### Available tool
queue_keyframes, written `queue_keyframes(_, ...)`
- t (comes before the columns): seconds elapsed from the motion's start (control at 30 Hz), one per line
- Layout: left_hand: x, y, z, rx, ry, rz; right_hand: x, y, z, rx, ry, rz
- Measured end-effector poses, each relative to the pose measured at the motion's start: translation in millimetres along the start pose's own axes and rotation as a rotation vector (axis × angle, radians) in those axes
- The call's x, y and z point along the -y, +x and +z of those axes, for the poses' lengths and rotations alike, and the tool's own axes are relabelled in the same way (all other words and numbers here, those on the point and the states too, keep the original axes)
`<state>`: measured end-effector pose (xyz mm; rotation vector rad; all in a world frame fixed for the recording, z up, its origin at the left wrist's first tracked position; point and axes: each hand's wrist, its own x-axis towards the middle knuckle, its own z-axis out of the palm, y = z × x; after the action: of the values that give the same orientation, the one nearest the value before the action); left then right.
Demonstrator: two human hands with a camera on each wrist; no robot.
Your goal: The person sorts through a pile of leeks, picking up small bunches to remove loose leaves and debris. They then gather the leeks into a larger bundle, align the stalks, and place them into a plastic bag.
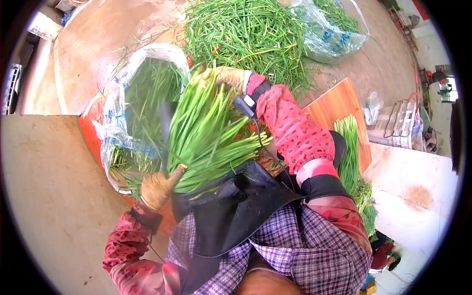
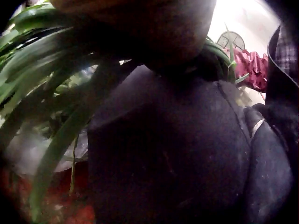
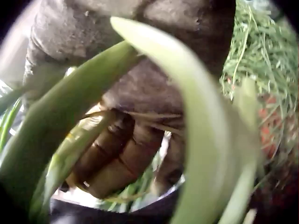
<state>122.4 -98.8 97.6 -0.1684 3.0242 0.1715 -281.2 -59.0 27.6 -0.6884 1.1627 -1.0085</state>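
While the right hand (image 1: 231,77) grips stalks (image 1: 199,132), clear bag (image 1: 317,19), blue lettering (image 1: 328,35) (blurred)

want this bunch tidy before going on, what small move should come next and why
Probably close the left hand gently around the edge of the green bunch and draw the leaves inward: the right hand grips one end, while the rest fans out loosely towards the black apron.

In the right wrist view, the right hand (image 3: 140,91) is curling its fingers (image 3: 105,165) around thin green stalks (image 3: 72,149). One broad, pale leaf (image 3: 201,98) is arching close in front, partly covering the hand. A tangled green heap (image 3: 261,51) is lying beyond, along the right edge.
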Motion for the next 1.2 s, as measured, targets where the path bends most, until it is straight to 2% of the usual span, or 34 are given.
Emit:
queue_keyframes(0.03,1.7,-1.0,5.6,-0.012,0.000,-0.007,12.1,-8.6,18.4,-0.038,0.006,-0.190)
queue_keyframes(0.07,3.1,-2.8,9.3,-0.021,0.001,-0.011,10.1,-4.7,18.0,-0.024,0.207,-0.240)
queue_keyframes(0.1,3.6,-3.4,12.2,-0.029,0.001,-0.013,7.4,-9.3,14.8,-0.062,0.337,-0.168)
queue_keyframes(0.17,0.8,-2.3,7.0,-0.013,-0.011,-0.035,-1.8,-7.9,1.7,-0.080,0.406,-0.063)
queue_keyframes(0.23,-1.1,1.4,3.0,0.002,-0.036,-0.051,-27.4,1.6,-13.8,-0.298,0.306,-0.240)
queue_keyframes(0.27,-3.6,6.5,-3.1,0.040,-0.047,-0.035,-38.7,-3.2,-24.7,-0.477,0.365,-0.440)
queue_keyframes(0.3,-4.5,5.7,2.6,0.001,-0.067,-0.034,-51.6,-9.7,-63.4,-0.199,0.982,-0.350)
queue_keyframes(0.37,-3.4,-0.4,15.2,-0.024,-0.037,-0.051,-37.5,-40.2,-72.8,-0.416,0.995,-0.415)
queue_keyframes(0.4,0.2,-2.8,18.6,-0.036,-0.045,-0.048,-28.5,-51.1,-73.4,-0.577,0.716,-0.335)
queue_keyframes(0.43,-0.2,-2.8,18.8,-0.045,-0.053,-0.050,-23.2,-56.0,-77.6,-0.638,0.474,-0.126)
queue_keyframes(0.5,-1.5,1.5,13.9,-0.028,-0.088,-0.057,0.2,-61.3,-37.3,-0.536,0.352,0.122)
queue_keyframes(0.57,-1.9,2.7,10.1,-0.054,-0.101,-0.073,-13.0,-35.1,4.8,-0.357,0.014,-0.084)
queue_keyframes(0.63,-0.1,4.5,6.1,-0.098,-0.103,-0.089,0.1,-23.1,39.9,-0.300,-0.293,-0.112)
queue_keyframes(0.67,1.3,-0.2,5.6,-0.082,-0.111,-0.125,-15.2,-3.6,41.7,-0.364,-0.038,-0.257)
queue_keyframes(0.7,-1.0,-8.2,0.0,-0.055,-0.135,-0.201,-22.9,11.8,21.4,-0.438,-0.177,-0.284)
queue_keyframes(0.73,-1.0,-10.3,-4.7,-0.014,-0.147,-0.226,-21.5,10.7,15.3,-0.501,0.150,-0.154)
queue_keyframes(0.77,1.6,-17.5,-7.1,0.028,-0.155,-0.253,-25.0,9.6,6.7,-0.456,0.160,-0.265)
queue_keyframes(0.83,5.8,-41.0,30.4,-0.082,-0.242,-0.285,-23.8,-17.2,-40.6,-0.158,0.896,-0.399)
queue_keyframes(0.9,1.3,-56.3,50.7,-0.117,-0.157,-0.290,-28.8,-36.0,-62.4,-0.463,0.874,-0.392)
queue_keyframes(0.97,-7.9,-59.6,60.0,-0.189,-0.254,-0.332,-7.8,-58.6,-30.5,-0.795,0.441,-0.189)
queue_keyframes(1.03,-12.5,-58.0,60.8,-0.172,-0.302,-0.372,-14.6,-57.3,-28.6,-0.727,0.275,-0.087)
queue_keyframes(1.1,-13.3,-56.3,61.4,-0.178,-0.314,-0.375,1.3,-50.1,-6.0,-0.572,0.077,-0.087)
queue_keyframes(1.13,-12.7,-56.3,60.2,-0.180,-0.318,-0.370,7.7,-44.0,3.2,-0.361,0.059,-0.058)
queue_keyframes(1.17,-12.3,-57.5,57.9,-0.162,-0.303,-0.372,13.6,-36.7,22.7,-0.373,-0.076,-0.048)
queue_keyframes(1.2,-12.7,-57.2,55.9,-0.147,-0.290,-0.373,13.2,-29.5,33.9,-0.297,-0.178,-0.105)
